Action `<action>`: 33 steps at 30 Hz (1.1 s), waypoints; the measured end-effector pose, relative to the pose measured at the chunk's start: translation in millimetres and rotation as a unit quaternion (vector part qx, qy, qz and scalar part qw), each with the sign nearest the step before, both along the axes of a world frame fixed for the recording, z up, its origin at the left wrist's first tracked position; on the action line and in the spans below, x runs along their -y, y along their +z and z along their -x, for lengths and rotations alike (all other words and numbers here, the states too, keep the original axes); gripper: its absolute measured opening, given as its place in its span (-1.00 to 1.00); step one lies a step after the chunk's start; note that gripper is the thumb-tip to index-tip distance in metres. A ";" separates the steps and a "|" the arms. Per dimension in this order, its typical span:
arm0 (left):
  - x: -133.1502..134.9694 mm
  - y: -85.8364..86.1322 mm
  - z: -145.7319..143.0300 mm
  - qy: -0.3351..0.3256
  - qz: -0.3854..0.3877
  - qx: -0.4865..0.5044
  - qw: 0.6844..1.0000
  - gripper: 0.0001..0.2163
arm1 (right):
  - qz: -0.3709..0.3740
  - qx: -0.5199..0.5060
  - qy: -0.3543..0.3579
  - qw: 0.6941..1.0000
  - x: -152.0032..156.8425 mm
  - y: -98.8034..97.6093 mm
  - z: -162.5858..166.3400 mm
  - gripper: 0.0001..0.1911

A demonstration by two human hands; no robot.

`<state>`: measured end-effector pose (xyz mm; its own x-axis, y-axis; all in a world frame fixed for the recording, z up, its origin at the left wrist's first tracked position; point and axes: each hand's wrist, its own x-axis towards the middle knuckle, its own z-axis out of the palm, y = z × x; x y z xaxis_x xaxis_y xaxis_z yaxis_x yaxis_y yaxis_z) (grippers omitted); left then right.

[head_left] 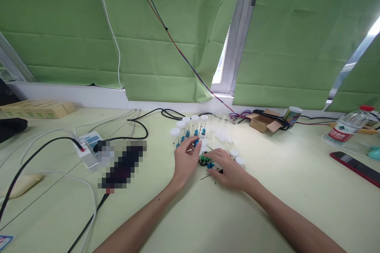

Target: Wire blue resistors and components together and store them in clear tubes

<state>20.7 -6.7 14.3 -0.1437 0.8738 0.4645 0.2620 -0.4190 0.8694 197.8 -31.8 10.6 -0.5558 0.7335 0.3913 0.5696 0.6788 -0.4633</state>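
Observation:
My left hand [186, 158] is closed in a pinch on a small blue part [196, 142] from which a thin rod sticks up. My right hand [227, 169] reaches over a small pile of green parts [204, 160], its thumb and fingers apart. Close to that thumb lies another blue part [210, 165]; whether they touch is hard to tell. Behind my left hand stand several small containers with white round lids [195, 118], with blue pieces on thin rods [203, 131] among them. A loose thin rod [205, 177] lies in front of the pile.
Further white lids [240, 161] lie right of the pile. At the back are an open cardboard box [261, 123], a can [293, 116] and black cables. A water bottle [346, 128] and a phone [356, 168] are on the right; a power strip [89, 148] with cords is on the left.

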 end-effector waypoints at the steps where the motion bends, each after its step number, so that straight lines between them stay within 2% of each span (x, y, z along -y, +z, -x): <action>1: -0.4 -0.4 0.3 0.002 -0.001 0.002 1.000 -0.75 | 0.003 0.005 -0.003 1.000 0.0 -0.3 -0.2 -0.59; 9: 1.9 -2.2 -0.5 -0.008 0.001 -0.007 1.000 -0.77 | 0.022 0.027 -0.032 0.999 -3.6 -5.3 -4.7 -0.55; 19: 3.3 -3.5 -2.2 -0.016 -0.003 -0.019 1.000 -0.77 | 0.021 0.023 -0.067 0.997 -3.2 -5.7 -3.4 -0.69; 33: 5.7 -4.6 -6.6 -0.034 0.011 -0.022 0.999 -0.78 | 0.004 0.063 -0.039 0.997 -3.4 -5.7 -3.2 -0.67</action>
<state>27.3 -12.4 9.7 -0.0638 0.8908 0.4498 0.2720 -0.4182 0.8667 201.0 -28.4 4.9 -0.5411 0.7794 0.3159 0.6754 0.6265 -0.3890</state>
